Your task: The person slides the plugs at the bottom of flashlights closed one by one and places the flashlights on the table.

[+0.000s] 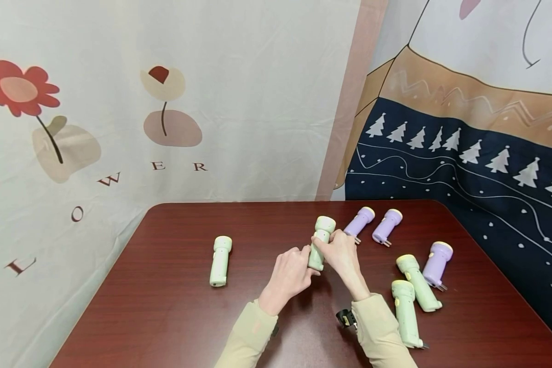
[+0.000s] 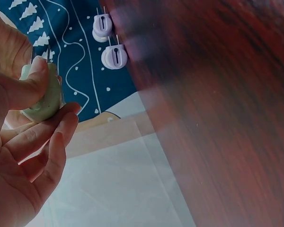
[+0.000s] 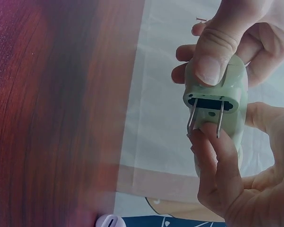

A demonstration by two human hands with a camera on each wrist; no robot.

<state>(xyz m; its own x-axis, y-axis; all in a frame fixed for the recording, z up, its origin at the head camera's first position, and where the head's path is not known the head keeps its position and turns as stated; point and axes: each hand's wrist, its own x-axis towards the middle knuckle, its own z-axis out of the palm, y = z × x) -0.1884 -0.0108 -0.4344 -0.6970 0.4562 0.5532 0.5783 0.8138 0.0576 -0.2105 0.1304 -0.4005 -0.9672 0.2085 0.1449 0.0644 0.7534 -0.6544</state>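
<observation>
Both hands hold a light green flashlight [image 1: 322,235] above the table, its round head pointing away. My left hand [image 1: 291,270] grips its base end, with the thumb on the body beside the plug slot. My right hand [image 1: 342,251] pinches the middle of the body between thumb and fingers. Two metal prongs [image 3: 219,118] stand out from the base in the right wrist view, with right-hand fingertips close to them. The left wrist view shows the green base [image 2: 45,106] end-on, partly hidden by fingers.
Another green flashlight [image 1: 220,260] lies on the dark red table [image 1: 165,306] to the left. On the right lie two green flashlights [image 1: 406,314] and several purple flashlights [image 1: 437,263], prongs out on some. A printed curtain [image 1: 257,102] hangs behind the table.
</observation>
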